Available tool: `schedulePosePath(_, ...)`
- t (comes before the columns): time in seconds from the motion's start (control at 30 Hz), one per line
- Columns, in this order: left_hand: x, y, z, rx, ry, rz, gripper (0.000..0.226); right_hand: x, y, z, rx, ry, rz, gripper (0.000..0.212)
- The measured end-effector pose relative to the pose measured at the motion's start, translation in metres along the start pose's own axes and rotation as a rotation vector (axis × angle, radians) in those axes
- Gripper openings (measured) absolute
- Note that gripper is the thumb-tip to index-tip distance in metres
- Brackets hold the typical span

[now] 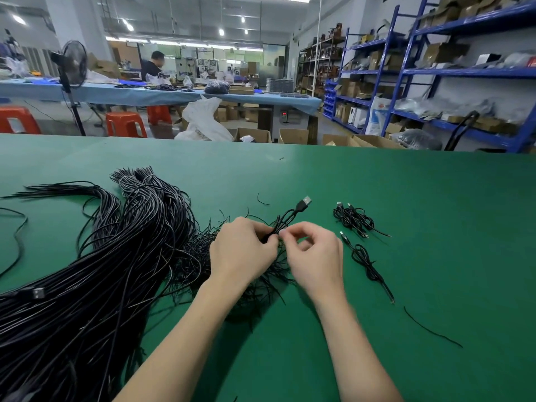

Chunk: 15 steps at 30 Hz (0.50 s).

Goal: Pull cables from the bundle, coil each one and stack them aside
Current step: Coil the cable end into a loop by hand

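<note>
A thin black USB cable (pixel 290 217), gathered into a small coil, is held just above the green-covered bench (pixel 406 198) between both hands, its silver-tipped plug (pixel 304 202) projecting up and away beyond the fingers. The left hand (pixel 242 249) grips the coil from the left with fingers curled around the gathered strands. The right hand (pixel 314 252) meets it from the right, thumb and forefinger pinching at the coil's waist; whether they pinch the cable itself or a thin tie cannot be determined. Directly beneath both hands lies a loose scatter of thin black tie strands (pixel 200 256). To the left, a large bundle of long black cables (pixel 116 271) runs from the near left edge toward the bench centre. To the right, well apart from the hands, two coiled black cables (pixel 352 217) lie touching each other, and a third coiled black cable (pixel 367 264) lies nearer. A single loose black strand (pixel 432 329) lies at the near right.
</note>
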State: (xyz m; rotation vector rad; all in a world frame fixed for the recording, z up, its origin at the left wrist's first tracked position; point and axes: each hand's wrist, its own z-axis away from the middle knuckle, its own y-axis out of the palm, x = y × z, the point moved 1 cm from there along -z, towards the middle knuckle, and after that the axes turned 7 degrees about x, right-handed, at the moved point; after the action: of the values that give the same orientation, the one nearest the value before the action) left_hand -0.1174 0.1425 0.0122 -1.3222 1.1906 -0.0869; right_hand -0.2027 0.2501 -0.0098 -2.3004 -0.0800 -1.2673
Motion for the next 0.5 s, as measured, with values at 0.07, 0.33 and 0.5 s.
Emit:
schedulePosePath(0.07, 0.004, -0.005, -0.005, 0.099, -0.081, 0.134, 0.018, 0.0, -0.001, 0.003, -0.052, -0.288, 0.24, 0.009)
schedulePosePath(0.33, 0.003, 0.006, -0.001, -0.066, -0.06, 0.487, 0.025, -0.001, 0.01, 0.002, 0.236, 0.369, -0.637, 0.016)
schedulePosePath(0.5, -0.001, 0.006, 0.001, 0.034, 0.124, 0.513, 0.009, 0.0, 0.002, -0.001, 0.251, 0.409, -0.863, 0.026)
